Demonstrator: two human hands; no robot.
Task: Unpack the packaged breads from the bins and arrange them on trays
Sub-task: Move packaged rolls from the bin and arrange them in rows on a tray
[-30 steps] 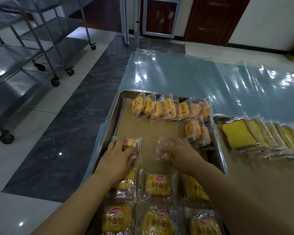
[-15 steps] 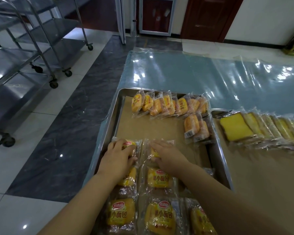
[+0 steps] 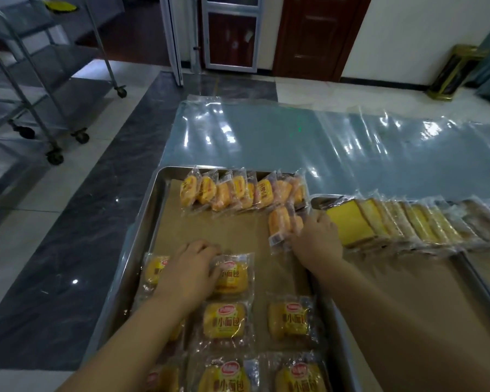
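Left hand point(image 3: 191, 268) lies palm down with relaxed fingers across 2 flat bun packs point(image 3: 234, 278) at the near left of the tray point(image 3: 150, 205), not gripping anything. Right hand point(image 3: 317, 240) is over at the tray's right edge, fingers curled against 2 standing bun packs point(image 3: 280, 222). Can't tell if it's actually pinching them. A far row of packs point(image 3: 238, 190) lines the back edge, apart from both hands.

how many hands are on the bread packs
2. The left hand rests on flat packs, near left of the tray; the right hand touches leaning packs by its right rim.
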